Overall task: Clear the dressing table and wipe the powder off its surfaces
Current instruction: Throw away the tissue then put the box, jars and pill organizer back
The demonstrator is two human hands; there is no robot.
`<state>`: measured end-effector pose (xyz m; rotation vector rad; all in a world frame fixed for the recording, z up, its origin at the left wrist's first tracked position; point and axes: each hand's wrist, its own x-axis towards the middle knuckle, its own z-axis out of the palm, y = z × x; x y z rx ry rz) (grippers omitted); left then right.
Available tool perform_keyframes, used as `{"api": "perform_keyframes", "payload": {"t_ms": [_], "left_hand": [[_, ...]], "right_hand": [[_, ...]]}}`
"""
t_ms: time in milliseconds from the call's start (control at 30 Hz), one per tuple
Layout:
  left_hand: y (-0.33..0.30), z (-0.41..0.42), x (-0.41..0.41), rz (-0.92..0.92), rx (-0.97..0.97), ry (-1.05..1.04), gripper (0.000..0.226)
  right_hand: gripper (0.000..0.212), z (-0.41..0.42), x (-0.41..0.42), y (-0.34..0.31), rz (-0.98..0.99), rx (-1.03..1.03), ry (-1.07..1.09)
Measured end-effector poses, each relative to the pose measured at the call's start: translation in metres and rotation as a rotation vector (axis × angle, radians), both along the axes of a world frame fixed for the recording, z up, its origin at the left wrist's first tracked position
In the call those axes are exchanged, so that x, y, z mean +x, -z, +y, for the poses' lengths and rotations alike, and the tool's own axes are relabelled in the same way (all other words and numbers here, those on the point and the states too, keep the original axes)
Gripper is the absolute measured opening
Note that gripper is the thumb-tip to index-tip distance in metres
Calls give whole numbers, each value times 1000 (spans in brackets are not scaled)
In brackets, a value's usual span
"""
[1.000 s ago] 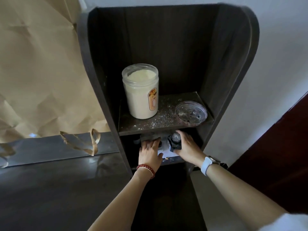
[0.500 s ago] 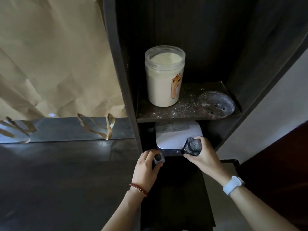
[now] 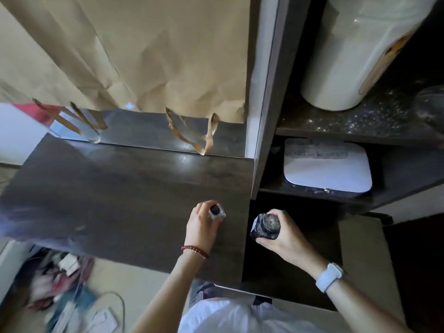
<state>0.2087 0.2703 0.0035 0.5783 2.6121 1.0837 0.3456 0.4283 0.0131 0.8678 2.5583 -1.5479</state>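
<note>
Your left hand point(image 3: 200, 221) is closed around a small bottle point(image 3: 217, 211) with a dark cap, held over the right part of the dark table top point(image 3: 115, 188), near its right edge. Your right hand point(image 3: 281, 233) grips a dark, speckled container point(image 3: 266, 227), fingers wrapped round its side, just off the table's right edge and in front of the lower opening of the shelf unit point(image 3: 265, 97). The two hands are near each other but apart. On the upper shelf point(image 3: 355, 123), white powder is scattered over the dark board beside a large jar point(image 3: 346, 56) of pale powder; a clear lid point(image 3: 430, 106) lies at the frame's right edge. On the shelf below, a flat white box point(image 3: 326, 168) lies alone. A mirror point(image 3: 149, 133) behind the table top is mostly covered with brown paper point(image 3: 134, 51). A red bead bracelet point(image 3: 195, 251) circles your left wrist and a white watch point(image 3: 329, 276) your right.
</note>
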Motion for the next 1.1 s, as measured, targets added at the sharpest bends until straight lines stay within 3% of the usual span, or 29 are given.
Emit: {"api": "perform_keyframes", "payload": {"t_ms": [400, 667, 867, 1100], "left_hand": [[31, 115, -118, -3, -83, 578, 30], [34, 121, -127, 85, -134, 655, 53], [14, 51, -117, 128, -27, 474, 47], [5, -139, -125, 122, -112, 69, 30]], "right_hand": [[55, -69, -41, -1, -122, 23, 481], [58, -94, -44, -3, -105, 53, 611], [59, -108, -59, -1, -70, 39, 529], [52, -164, -130, 1, 41, 11, 231]]}}
